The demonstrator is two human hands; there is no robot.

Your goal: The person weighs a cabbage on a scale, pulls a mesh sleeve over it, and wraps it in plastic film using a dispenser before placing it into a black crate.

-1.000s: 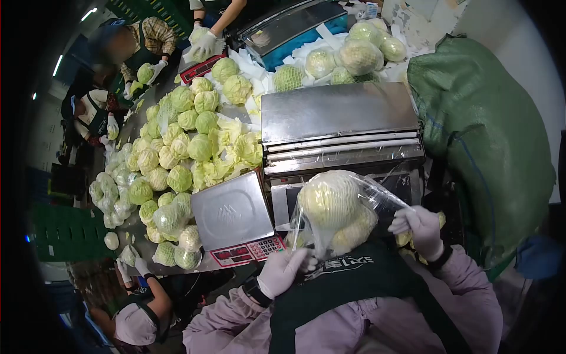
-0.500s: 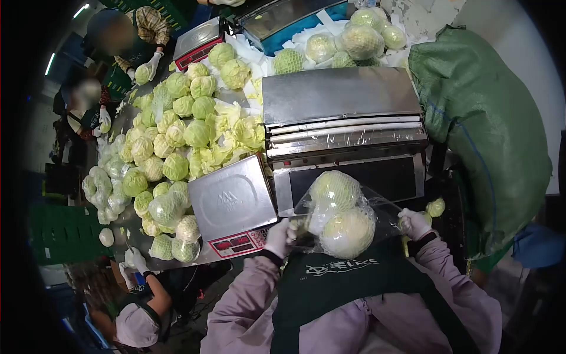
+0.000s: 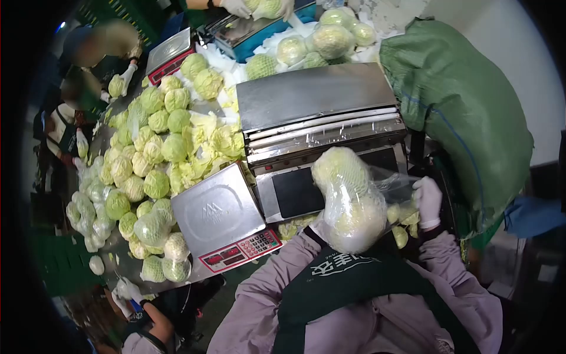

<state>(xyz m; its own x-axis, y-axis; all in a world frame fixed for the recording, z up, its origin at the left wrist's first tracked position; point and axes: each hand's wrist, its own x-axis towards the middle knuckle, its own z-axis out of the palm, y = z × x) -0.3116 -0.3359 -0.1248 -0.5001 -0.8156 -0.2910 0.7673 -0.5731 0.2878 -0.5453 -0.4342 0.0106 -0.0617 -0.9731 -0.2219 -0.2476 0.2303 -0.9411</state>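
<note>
Two cabbages (image 3: 348,194) in foam net sleeves, wrapped together in clear film, are in front of my apron, over the near edge of the sealing machine (image 3: 318,106). My left hand (image 3: 319,226), in a white glove, is against their underside; its fingers are hidden behind them. Out to the right, my gloved right hand (image 3: 428,200) is closed on a stretched end of the plastic film (image 3: 395,182). Trimmed leaf pieces (image 3: 404,219) lie below that hand. A scale (image 3: 218,206) with a steel pan stands left of the wrapped cabbages.
Many bare cabbages (image 3: 156,150) and loose leaves (image 3: 206,147) cover the table's left side. Netted cabbages (image 3: 333,40) sit behind the machine. A bulging green sack (image 3: 460,112) stands at right. Co-workers' gloved hands (image 3: 259,7) hold cabbage at the top; others work at left.
My left hand has moved from the film's left side to beneath the cabbages, which are tilted together. My right hand has risen, pulling the film rightward. The view has shifted.
</note>
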